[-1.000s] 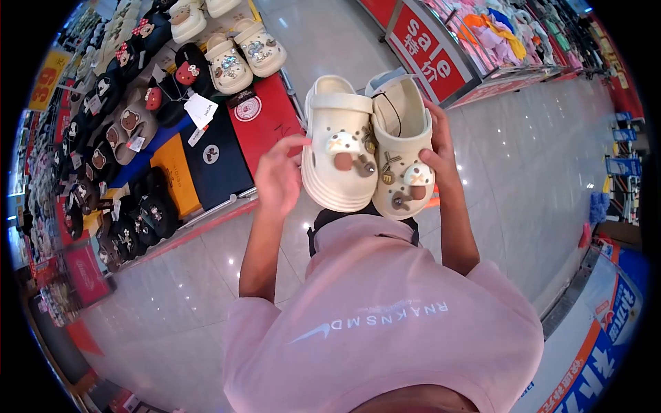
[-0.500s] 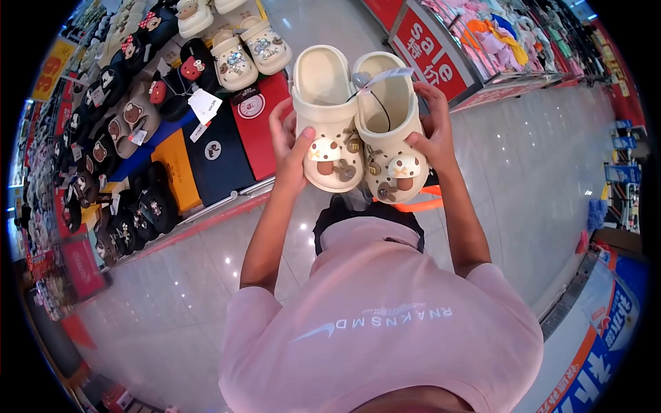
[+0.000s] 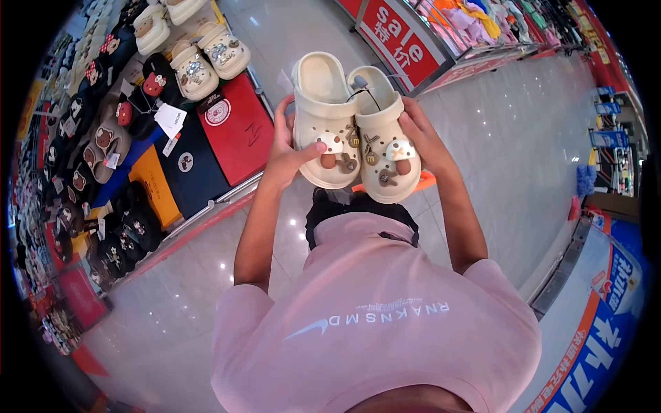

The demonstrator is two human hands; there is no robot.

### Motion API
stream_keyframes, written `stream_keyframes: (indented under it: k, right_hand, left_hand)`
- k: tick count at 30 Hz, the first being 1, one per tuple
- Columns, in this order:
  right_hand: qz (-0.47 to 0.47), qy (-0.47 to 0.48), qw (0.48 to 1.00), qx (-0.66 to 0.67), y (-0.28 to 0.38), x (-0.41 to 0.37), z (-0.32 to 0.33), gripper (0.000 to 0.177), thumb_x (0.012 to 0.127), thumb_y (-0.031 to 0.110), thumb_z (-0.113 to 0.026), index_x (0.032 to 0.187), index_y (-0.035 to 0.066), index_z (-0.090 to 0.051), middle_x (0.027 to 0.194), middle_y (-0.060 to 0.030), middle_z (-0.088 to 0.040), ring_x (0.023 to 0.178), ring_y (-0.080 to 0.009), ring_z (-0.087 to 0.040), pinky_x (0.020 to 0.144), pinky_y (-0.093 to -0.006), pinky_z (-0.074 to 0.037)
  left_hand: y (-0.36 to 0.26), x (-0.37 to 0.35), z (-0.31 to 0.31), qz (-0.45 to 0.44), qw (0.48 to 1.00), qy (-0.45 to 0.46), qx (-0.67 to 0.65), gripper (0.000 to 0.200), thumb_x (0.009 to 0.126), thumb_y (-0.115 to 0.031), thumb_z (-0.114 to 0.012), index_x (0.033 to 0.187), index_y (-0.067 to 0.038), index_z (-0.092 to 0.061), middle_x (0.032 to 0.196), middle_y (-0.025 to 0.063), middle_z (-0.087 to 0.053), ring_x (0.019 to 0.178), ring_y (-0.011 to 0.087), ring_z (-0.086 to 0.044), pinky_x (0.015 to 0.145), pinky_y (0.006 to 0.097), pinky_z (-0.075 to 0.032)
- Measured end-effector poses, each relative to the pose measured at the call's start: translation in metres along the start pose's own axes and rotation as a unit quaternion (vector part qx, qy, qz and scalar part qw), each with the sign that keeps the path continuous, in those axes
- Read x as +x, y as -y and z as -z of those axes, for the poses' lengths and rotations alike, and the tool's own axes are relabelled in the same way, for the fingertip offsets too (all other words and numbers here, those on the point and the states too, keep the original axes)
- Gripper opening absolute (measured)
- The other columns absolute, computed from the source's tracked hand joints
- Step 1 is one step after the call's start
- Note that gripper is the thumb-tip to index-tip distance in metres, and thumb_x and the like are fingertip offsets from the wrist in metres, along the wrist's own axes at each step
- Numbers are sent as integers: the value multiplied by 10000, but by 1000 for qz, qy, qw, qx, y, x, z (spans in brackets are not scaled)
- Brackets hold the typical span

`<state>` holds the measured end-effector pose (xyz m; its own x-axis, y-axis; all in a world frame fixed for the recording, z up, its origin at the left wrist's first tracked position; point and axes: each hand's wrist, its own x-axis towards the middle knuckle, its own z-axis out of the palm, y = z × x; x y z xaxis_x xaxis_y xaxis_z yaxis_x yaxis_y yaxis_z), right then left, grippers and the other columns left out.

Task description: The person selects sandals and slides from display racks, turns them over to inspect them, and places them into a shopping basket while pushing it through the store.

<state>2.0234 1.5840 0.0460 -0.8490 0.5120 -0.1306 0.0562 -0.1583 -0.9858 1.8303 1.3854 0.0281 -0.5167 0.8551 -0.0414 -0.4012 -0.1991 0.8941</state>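
- Holding a pair of cream clogs up in front of the body, side by side and touching, with toes toward the pink shirt and openings away from it.
- Clamping the left clog in the grip of the left hand, around its outer side, with the thumb over the front near a mushroom charm.
- Clamping the right clog in the grip of the right hand, along its outer side; cannot tell how far the fingers reach behind.
- Fastened at the clog openings: a thin black cord and a small grey tag.
- Seen partly behind the right clog: an orange object, too hidden to name.
- To the left, on the desk: a red box, a navy box, an orange box, jewelled clogs and black shoes.
- Ahead to the right: a red sale sign below heaped clothes.
- Underfoot: shiny tiled floor.
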Motion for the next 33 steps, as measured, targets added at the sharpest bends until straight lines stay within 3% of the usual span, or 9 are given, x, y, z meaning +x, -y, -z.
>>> stream_keyframes:
  k: [5,10,14,19,22,26,28,32,33]
  right_hand:
    - [-99,85,987,89,-3,-11,33,787,978,447,-545,1564,115,-138,1503,-123,-364,1342,-198,-409,1079,-336,-382]
    - [-153,143,964,161,-37,-29,63,1099,816,470,-731,1580,159,-5,1547,-124,-299,1390,-227,-357,1103,-359,-357]
    - [-232,157,944,177,-65,-40,67,1138,792,458,-754,1576,217,35,1539,-133,-294,1388,-270,-361,1083,-414,-383]
    - [-311,67,925,209,-127,-41,88,952,858,548,-670,1550,133,-164,1502,-139,-365,1344,-253,-433,1055,-412,-428]
    - [-347,80,890,285,-169,-27,115,810,904,592,-587,1474,73,-338,1416,-126,-486,1265,-221,-526,1027,-400,-462]
    - [-333,47,919,207,-206,7,167,675,940,584,-529,1354,52,-502,1220,-103,-639,1061,-193,-655,924,-365,-535]
    - [-368,56,909,190,-209,26,197,621,975,547,-483,1340,46,-512,1226,-114,-638,1049,-202,-661,932,-345,-532]
    - [-418,-22,883,212,-253,46,242,625,953,576,-498,1266,41,-579,1141,-119,-674,972,-222,-685,857,-376,-566]
    - [-429,-22,875,222,-267,49,249,612,954,570,-500,1261,46,-580,1135,-119,-677,961,-220,-689,853,-372,-568]
  left_hand:
    - [13,6,-24,-42,996,17,77,1081,700,-131,-819,1517,-99,-113,1359,158,-437,1274,291,-463,1078,426,-380]
    - [40,12,-26,63,996,2,65,946,854,-262,-696,1541,-87,-71,1471,190,-338,1353,297,-382,1104,407,-342]
    - [80,17,-7,197,978,5,62,765,978,-379,-544,1541,-119,-95,1534,140,-283,1375,286,-385,1128,424,-341]
    - [127,35,0,361,932,5,-33,740,995,-562,-377,1513,-47,-254,1500,140,-397,1358,252,-427,1086,451,-398]
    - [175,49,-6,447,885,-72,-105,736,983,-584,-385,1485,-49,-318,1464,135,-453,1303,277,-492,1078,437,-408]
    - [264,82,-16,440,889,-30,-123,668,911,-628,-517,1334,-111,-542,1284,98,-618,1193,245,-581,1038,425,-444]
    - [292,98,-24,471,874,-46,-115,651,902,-615,-547,1329,-123,-552,1274,96,-627,1176,241,-591,1010,422,-464]
    - [356,117,-27,407,909,-89,-1,767,873,-541,-652,1461,-138,-368,1329,100,-552,1166,261,-589,964,443,-492]
    - [359,118,-30,427,900,-78,-40,894,838,-514,-713,1519,-197,-228,1368,94,-494,1209,255,-555,942,456,-503]
